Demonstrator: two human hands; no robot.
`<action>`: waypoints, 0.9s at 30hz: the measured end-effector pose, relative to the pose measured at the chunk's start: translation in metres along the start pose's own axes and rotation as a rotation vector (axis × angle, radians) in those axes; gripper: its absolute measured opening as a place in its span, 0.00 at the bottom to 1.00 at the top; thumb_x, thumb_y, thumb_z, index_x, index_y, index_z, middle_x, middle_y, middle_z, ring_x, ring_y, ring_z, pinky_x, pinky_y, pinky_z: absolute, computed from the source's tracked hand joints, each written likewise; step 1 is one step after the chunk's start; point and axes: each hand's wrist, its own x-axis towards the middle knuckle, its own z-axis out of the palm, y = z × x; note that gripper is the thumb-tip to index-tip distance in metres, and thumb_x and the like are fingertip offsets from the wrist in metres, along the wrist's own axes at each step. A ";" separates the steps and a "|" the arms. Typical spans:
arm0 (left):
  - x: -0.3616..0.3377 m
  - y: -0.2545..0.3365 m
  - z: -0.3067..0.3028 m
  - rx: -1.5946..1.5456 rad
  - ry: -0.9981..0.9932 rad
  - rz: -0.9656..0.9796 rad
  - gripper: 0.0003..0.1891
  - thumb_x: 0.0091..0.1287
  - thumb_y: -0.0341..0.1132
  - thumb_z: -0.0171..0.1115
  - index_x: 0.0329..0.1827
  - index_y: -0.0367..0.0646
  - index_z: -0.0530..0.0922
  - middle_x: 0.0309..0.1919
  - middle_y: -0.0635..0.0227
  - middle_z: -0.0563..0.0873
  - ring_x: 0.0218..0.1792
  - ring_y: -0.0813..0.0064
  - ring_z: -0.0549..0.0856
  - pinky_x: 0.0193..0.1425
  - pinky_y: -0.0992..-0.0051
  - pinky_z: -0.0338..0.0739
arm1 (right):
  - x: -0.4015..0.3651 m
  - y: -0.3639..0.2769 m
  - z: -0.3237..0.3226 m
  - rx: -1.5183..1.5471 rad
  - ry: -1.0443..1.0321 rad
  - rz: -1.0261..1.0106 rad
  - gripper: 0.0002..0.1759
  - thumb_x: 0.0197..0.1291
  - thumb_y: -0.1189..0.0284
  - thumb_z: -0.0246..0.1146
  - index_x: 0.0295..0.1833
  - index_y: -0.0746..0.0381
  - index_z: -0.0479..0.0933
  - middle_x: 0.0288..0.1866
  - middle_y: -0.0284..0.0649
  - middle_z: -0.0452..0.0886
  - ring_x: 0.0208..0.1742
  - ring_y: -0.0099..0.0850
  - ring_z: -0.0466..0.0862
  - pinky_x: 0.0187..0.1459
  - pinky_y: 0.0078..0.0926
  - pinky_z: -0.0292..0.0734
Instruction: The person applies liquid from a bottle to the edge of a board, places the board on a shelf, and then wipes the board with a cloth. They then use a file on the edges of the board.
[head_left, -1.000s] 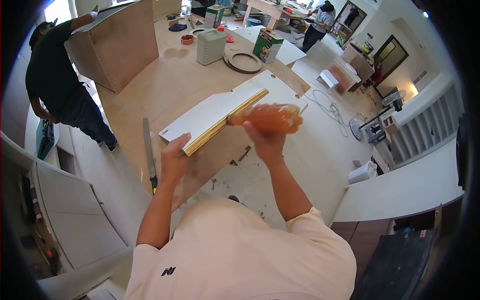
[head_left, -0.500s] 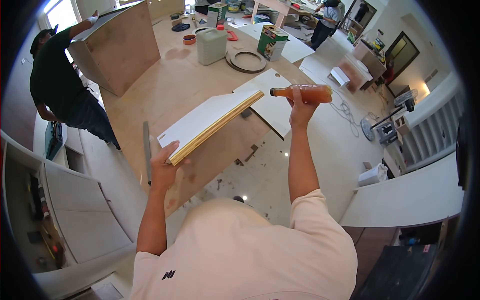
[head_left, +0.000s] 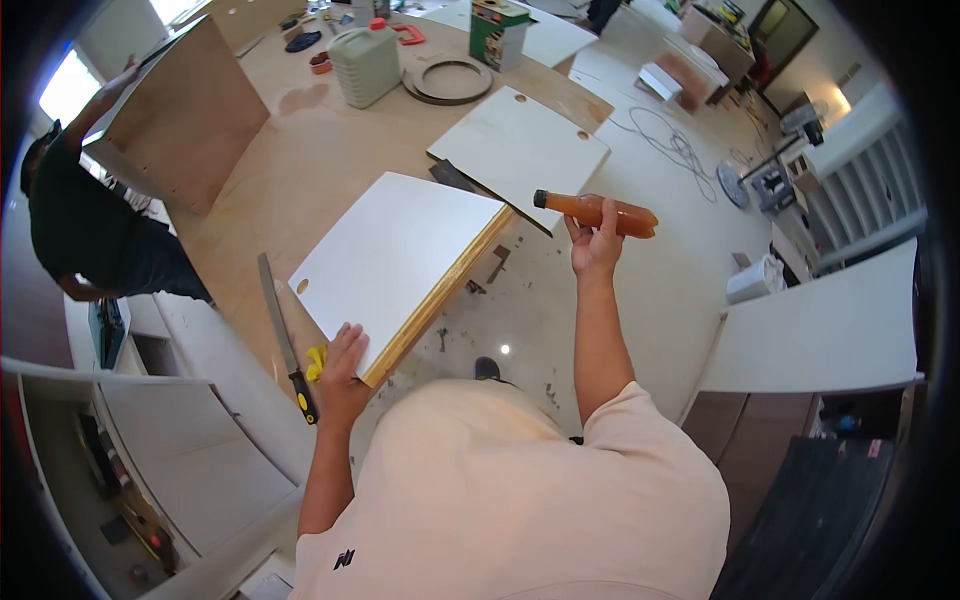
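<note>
My right hand (head_left: 597,242) is wrapped round a clear plastic bottle (head_left: 630,219) of orange-brown liquid, held sideways with its dark cap pointing left. At the near left corner of a white panel (head_left: 400,260), my left hand (head_left: 345,375) grips the board, fingers on its top face. The panel lies at the table's near edge; its facing edge is yellowish brown and has a hole near the left corner. A handsaw (head_left: 276,315) with a black and yellow handle lies to the left, beside a crumpled yellow item (head_left: 317,363) near my left hand.
On the wooden table (head_left: 330,150) are another white panel (head_left: 520,140), a jug (head_left: 365,70), rolled edging strip (head_left: 447,80) and a green-white can (head_left: 497,35). A person in dark clothes (head_left: 85,210) stands by a large wooden box (head_left: 185,120). Cables (head_left: 675,150) lie on the floor.
The white panel has tipped down from a raised, tilted position, showing more of its top face. The bottle is slightly lower. My view has shifted, bringing the saw's handle into sight.
</note>
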 end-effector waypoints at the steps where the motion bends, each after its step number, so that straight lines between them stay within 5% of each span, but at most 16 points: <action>1: -0.005 -0.002 0.007 0.024 -0.016 0.023 0.32 0.49 0.35 0.83 0.59 0.37 0.81 0.63 0.51 0.82 0.68 0.47 0.77 0.72 0.56 0.73 | 0.000 -0.001 -0.009 -0.012 -0.001 -0.009 0.26 0.67 0.63 0.68 0.62 0.53 0.62 0.56 0.41 0.78 0.55 0.39 0.83 0.56 0.53 0.85; 10: -0.056 -0.041 0.070 0.168 -0.157 0.080 0.28 0.54 0.16 0.61 0.62 0.38 0.79 0.67 0.52 0.79 0.70 0.48 0.74 0.74 0.50 0.66 | -0.039 -0.016 -0.047 -0.091 0.094 -0.019 0.30 0.65 0.61 0.69 0.65 0.54 0.61 0.61 0.41 0.73 0.60 0.43 0.79 0.58 0.53 0.84; 16: -0.073 -0.059 0.089 0.256 -0.220 0.115 0.27 0.64 0.21 0.55 0.69 0.40 0.74 0.72 0.55 0.74 0.75 0.51 0.69 0.76 0.53 0.62 | -0.072 -0.038 -0.081 -0.110 0.155 -0.041 0.29 0.67 0.61 0.68 0.66 0.54 0.62 0.64 0.42 0.70 0.63 0.45 0.76 0.62 0.54 0.80; 27: -0.074 -0.062 0.092 0.299 -0.248 0.103 0.28 0.64 0.21 0.54 0.70 0.41 0.73 0.74 0.57 0.72 0.76 0.54 0.67 0.77 0.54 0.61 | -0.082 -0.062 -0.110 -0.013 0.312 -0.043 0.26 0.67 0.61 0.67 0.62 0.60 0.67 0.59 0.43 0.75 0.60 0.46 0.78 0.61 0.50 0.82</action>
